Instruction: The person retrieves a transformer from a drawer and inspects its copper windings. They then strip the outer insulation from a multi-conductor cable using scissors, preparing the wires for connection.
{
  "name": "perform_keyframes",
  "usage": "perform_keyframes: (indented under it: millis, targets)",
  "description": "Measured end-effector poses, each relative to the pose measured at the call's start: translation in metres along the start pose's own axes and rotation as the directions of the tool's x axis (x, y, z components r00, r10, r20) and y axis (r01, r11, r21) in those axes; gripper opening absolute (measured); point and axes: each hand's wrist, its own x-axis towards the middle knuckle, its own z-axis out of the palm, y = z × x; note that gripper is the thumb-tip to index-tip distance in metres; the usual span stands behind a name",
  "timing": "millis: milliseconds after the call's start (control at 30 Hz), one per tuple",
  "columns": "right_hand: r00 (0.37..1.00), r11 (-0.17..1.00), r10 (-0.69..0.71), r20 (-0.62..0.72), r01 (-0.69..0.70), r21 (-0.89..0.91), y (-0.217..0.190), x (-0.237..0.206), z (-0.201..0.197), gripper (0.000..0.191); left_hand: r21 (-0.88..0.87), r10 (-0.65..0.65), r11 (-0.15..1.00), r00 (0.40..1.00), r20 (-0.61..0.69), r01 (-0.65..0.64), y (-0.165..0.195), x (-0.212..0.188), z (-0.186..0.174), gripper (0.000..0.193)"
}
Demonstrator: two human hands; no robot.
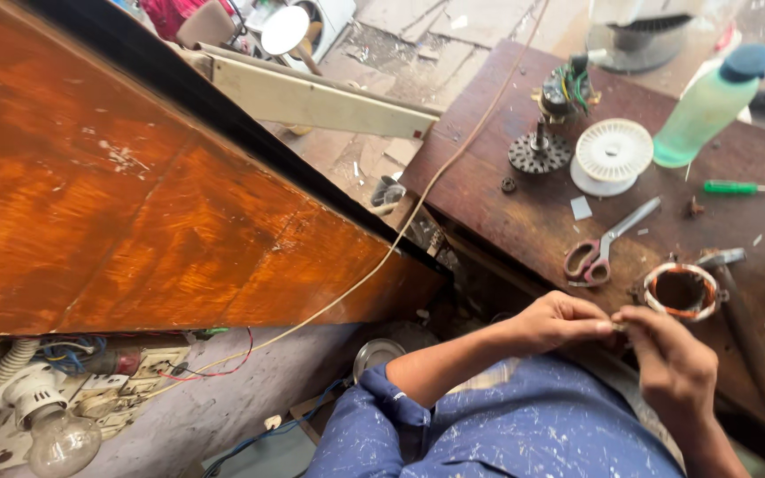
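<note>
at bench edge: left hand [560,320] and right hand [673,365] pinch a small part [619,326] (too small to identify).
both hands closed, fingertips meeting beside the copper coil [681,291]; keep grip light, work clear of scissors [604,244].

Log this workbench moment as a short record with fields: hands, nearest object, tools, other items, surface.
left hand: fingertips pinched against the right hand's, over the bench edge
right hand: fingertips meet the left hand's; whatever they pinch is too small to tell
nearest object: copper coil ring, just beyond the fingertips
tools: red-handled scissors; hammer; green screwdriver
other items: white plastic spool; green bottle with dark cap; small toothed rotor
surface: dark wooden bench
</note>
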Motion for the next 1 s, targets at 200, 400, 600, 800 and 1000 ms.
perform_keyframes:
  millis: [200, 400, 600, 800, 1000]
  targets:
    - [0.997, 0.988, -0.076, -0.035, 0.08, 0.133, 0.006, 0.001, 0.006, 0.017, -0.191, -0.174, 0.96, 0.969, 0.175, 0.207, 0.003, 0.003, -0.025, 0.029]
    - [0.997, 0.952, 0.042, -0.07, -0.018, 0.305, 0.04, -0.002, 0.002, 0.014, 0.237, 0.122, 0.965, 0.993, -0.008, -0.116, 0.012, 0.005, -0.001, 0.029]
    - [0.967, 0.964, -0.09, -0.24, 0.145, 0.224, 0.039, 0.013, -0.002, 0.01, 0.679, 0.226, 0.717, 0.974, -0.008, -0.161, 0.012, 0.003, -0.001, 0.022]
    - [0.975, 0.904, 0.168, -0.148, -0.093, 0.416, 0.008, 0.039, 0.005, 0.028, 0.525, 0.472, 0.799, 0.847, -0.245, -0.293, 0.01, 0.004, -0.017, 0.024]
    - [0.728, 0.718, 0.402, 0.556, -0.627, 0.303, 0.022, 0.043, 0.065, 0.074, 0.268, 0.661, 0.73, 0.551, -0.509, -0.628, 0.065, 0.049, -0.003, 0.029]
